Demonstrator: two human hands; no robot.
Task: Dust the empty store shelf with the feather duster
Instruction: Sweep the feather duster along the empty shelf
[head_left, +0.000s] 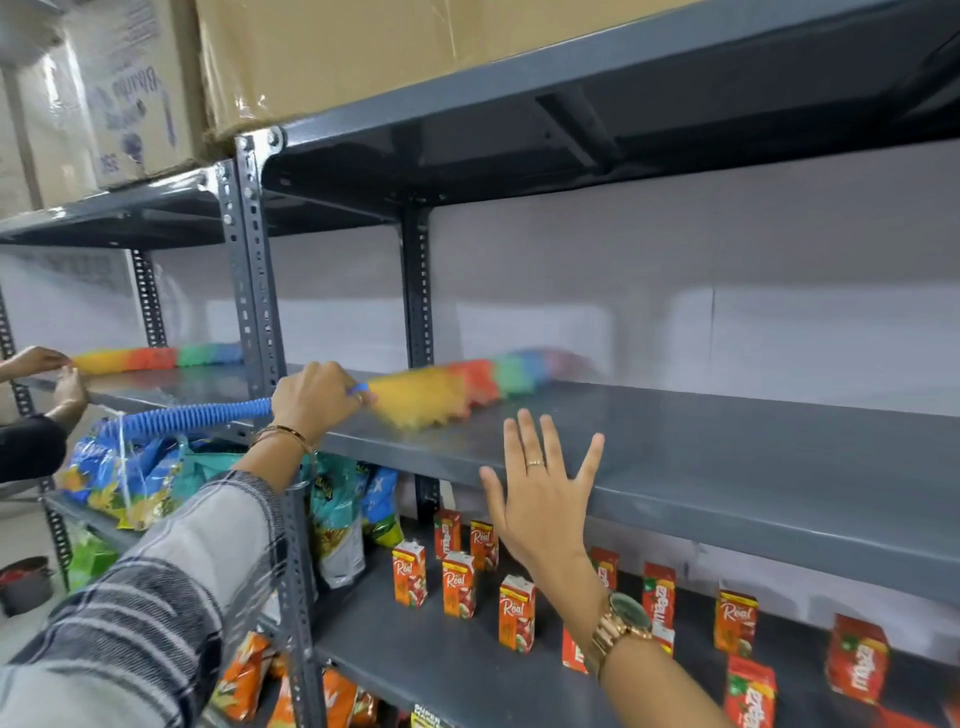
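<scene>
The empty grey metal shelf (701, 457) runs from centre to right at chest height. A rainbow feather duster (467, 382) with a blue ribbed handle (202, 415) lies along its left part, its yellow, red, green and blue fibres blurred against the surface. My left hand (317, 395) is closed around the handle just behind the head. My right hand (540, 488) hovers in front of the shelf's front edge, fingers spread, holding nothing; it wears a ring and a gold watch.
Another person's hands (57, 379) hold a second rainbow duster (156, 356) on the neighbouring shelf at left. Juice cartons (457, 582) stand on the shelf below, snack bags (130, 478) at lower left. Cardboard boxes (322, 57) sit on top. A slotted upright (254, 291) separates the racks.
</scene>
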